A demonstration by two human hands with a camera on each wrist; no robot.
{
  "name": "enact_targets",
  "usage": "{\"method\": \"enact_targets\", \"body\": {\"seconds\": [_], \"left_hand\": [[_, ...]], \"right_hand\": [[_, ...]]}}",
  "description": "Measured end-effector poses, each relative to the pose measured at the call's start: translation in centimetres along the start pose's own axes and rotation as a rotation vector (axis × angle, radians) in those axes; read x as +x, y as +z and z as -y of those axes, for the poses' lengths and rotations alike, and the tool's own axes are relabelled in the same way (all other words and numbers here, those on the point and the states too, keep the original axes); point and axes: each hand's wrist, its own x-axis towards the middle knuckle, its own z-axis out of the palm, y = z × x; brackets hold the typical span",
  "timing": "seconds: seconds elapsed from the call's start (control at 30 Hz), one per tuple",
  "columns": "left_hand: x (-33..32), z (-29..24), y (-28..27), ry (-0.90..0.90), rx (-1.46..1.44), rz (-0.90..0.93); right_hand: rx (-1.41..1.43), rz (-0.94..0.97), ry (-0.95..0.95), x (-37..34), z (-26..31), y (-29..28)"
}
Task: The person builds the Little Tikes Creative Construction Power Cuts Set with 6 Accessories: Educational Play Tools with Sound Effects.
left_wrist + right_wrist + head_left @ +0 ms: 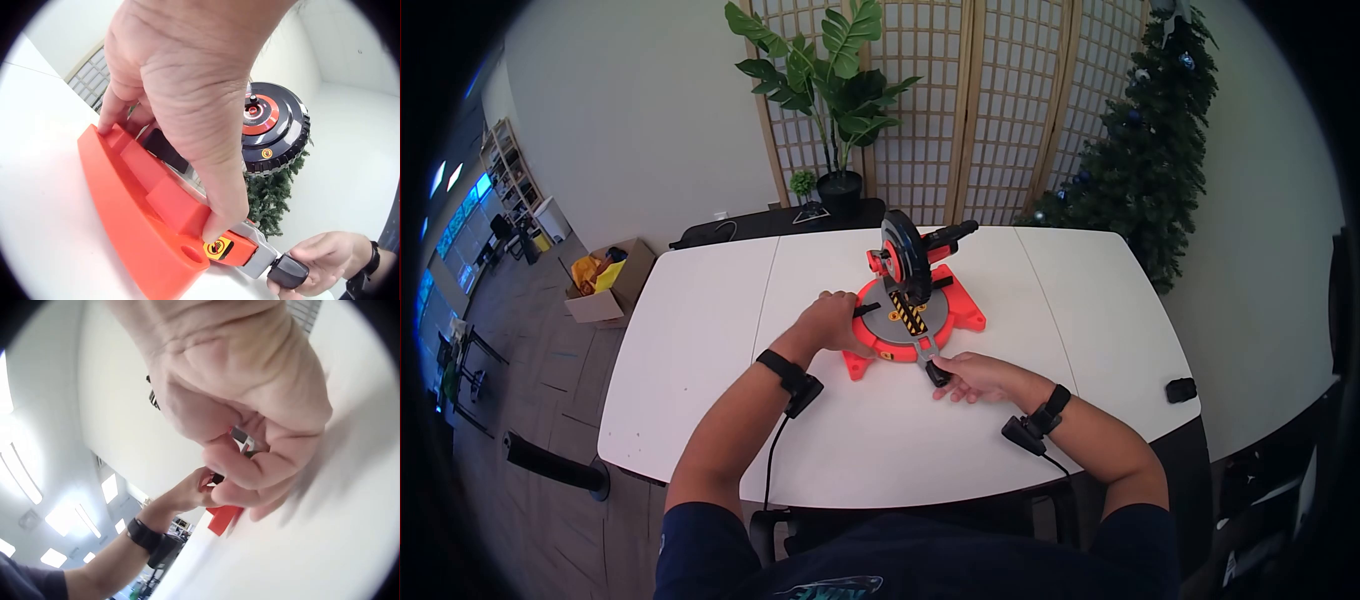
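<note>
A miter saw [908, 262] with a red-orange base [119, 206] and a round grey turntable [878, 322] stands on the white table. Its head and black blade guard [275, 144] are raised over a black-and-yellow striped strip. My left hand [828, 322] grips the left side of the base, fingers over the back and thumb at the front beside a yellow warning label [218, 249]. With the thumb and fingers of my right hand [978, 376] I hold the black knob [289, 271] at the end of the grey front arm. In the right wrist view my fingers cover most of that knob.
The white table [700, 380] reaches out on both sides. A small black object [1181, 390] lies at its right edge. Behind stand a potted plant [840, 190], a folding screen [960, 120] and a decorated tree [1150, 150]. A cardboard box [635, 275] sits left on the floor.
</note>
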Motion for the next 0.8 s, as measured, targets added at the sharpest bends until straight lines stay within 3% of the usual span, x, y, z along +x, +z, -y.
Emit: {"method": "enact_targets", "body": {"seconds": [0.07, 0.13, 0.17, 0.23, 0.27, 0.33, 0.4, 0.57, 0.67, 0.8], "left_hand": [[0.0, 0.0, 0.0, 0.018, 0.007, -0.025], [-0.3, -0.6, -0.7, -0.02, -0.019, 0.04], [-0.3, -0.6, -0.8, -0.021, -0.019, 0.041], [-0.3, -0.7, -0.7, -0.029, 0.0, 0.05], [-0.3, -0.5, -0.5, -0.029, 0.0, 0.051], [-0.3, -0.1, 0.0, 0.028, 0.0, -0.026], [-0.5, -0.2, 0.0, 0.028, -0.006, -0.027], [-0.9, -0.6, -0.7, 0.017, -0.02, 0.019], [-1.1, -0.2, -0.7, 0.061, -0.031, 0.0], [-1.4, -0.1, -0.9, 0.088, -0.05, 0.015]], "right_hand": [[-0.125, -0.05, 0.033, -1.2, 1.4, 0.1], [-0.539, -0.206, -0.01, -2.1, 2.9, -0.2], [-0.539, -0.205, -0.01, -2.1, 3.2, -0.7], [-0.778, -0.454, -0.273, -1.9, 3.0, -2.2], [-0.778, -0.454, -0.273, -1.9, 2.9, -2.9], [-0.884, -0.594, -0.45, -1.8, 2.7, -4.0], [-0.905, -0.604, -0.417, -2.2, 3.2, -4.3], [-1.123, -0.647, -0.668, -1.6, 3.4, -5.9], [-1.057, -0.48, -0.614, -2.0, 4.5, -6.2], [-1.07, -0.44, -0.505, -2.5, 5.4, -5.8]]}}
